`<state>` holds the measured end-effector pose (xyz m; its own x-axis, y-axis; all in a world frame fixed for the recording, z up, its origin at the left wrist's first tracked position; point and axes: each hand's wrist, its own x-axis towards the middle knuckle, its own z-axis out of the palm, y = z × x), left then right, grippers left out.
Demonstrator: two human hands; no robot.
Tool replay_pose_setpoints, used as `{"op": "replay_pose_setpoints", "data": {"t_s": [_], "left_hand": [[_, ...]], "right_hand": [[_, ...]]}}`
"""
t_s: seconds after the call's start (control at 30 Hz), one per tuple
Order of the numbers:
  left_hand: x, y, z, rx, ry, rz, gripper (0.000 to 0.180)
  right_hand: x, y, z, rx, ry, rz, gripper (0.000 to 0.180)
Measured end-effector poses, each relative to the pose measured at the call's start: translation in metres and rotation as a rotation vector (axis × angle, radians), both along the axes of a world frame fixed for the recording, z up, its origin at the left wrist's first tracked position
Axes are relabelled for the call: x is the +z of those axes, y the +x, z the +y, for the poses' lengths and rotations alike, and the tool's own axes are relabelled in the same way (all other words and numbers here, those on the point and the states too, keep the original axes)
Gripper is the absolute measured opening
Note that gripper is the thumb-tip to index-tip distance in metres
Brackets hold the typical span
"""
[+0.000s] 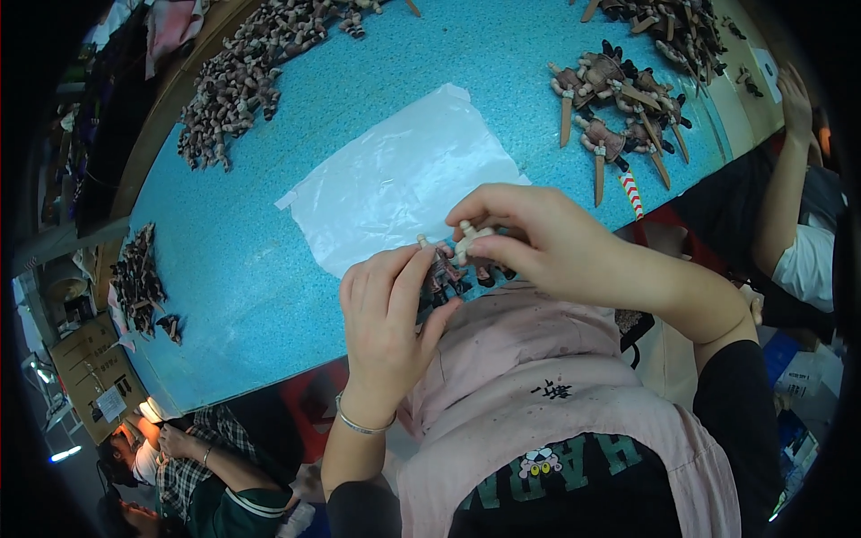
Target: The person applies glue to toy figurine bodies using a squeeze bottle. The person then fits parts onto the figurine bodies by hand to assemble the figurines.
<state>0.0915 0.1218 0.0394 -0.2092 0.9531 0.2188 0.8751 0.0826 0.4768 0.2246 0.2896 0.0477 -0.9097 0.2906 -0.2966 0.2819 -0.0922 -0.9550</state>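
Close to my body, above the near edge of the blue table, my two hands meet. My left hand (387, 316) is closed round a small dark figurine part (443, 274) with leg-like ends hanging down. Pinched between thumb and fingers of my right hand (543, 231) is a pale, cream-coloured figurine part (467, 240). The two parts sit side by side; I cannot tell whether they are joined. Another small dark piece (490, 271) shows below my right fingers, and its hold is hidden.
A white sheet (395, 170) lies mid-table. Figurine parts are heaped at the far left (235, 85), with darker ones (137, 278) at the left edge. Figurines with brown, blade-like pieces (610, 108) lie right. Other people sit at lower left and right; one arm (782, 179) shows.
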Motion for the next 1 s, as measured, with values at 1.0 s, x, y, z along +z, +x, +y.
{"op": "replay_pose_setpoints", "data": {"t_s": [1.0], "left_hand": [[0.000, 0.023, 0.203, -0.276, 0.054, 0.131, 0.058]], "right_hand": [[0.005, 0.073, 0.047, -0.219, 1.037, 0.075, 0.038]]}}
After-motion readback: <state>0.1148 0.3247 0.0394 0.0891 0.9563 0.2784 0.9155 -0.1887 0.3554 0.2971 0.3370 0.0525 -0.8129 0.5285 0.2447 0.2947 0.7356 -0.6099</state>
